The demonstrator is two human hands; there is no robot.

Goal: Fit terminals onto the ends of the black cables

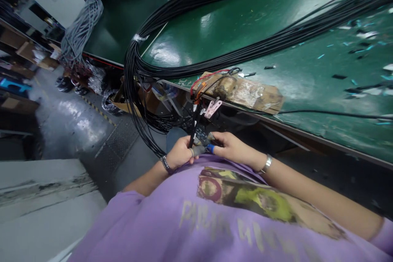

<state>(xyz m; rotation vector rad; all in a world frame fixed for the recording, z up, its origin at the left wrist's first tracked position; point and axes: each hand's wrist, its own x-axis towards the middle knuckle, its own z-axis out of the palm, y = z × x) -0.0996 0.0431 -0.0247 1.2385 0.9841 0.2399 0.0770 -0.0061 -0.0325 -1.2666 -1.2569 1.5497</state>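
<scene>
Close to my body, my left hand (181,152) is closed around a black cable (193,129) that runs up toward the table edge. My right hand (229,146) meets it from the other side, its fingers pinched together. Blue and grey wraps cover some of my fingertips. Whatever lies between the right fingers is too small and dark to make out. Just above, an orange clamp (199,92) hangs at the edge with red and black leads, and a pink clip (213,108) sits beside it. A worn wooden block (254,96) lies behind them.
A long bundle of black cables (215,59) loops across the green table (233,24) and droops over its left corner. Dark and blue scraps (339,76) litter the right side. Grey cables (81,28) hang at the far left, above boxes and coils on the floor.
</scene>
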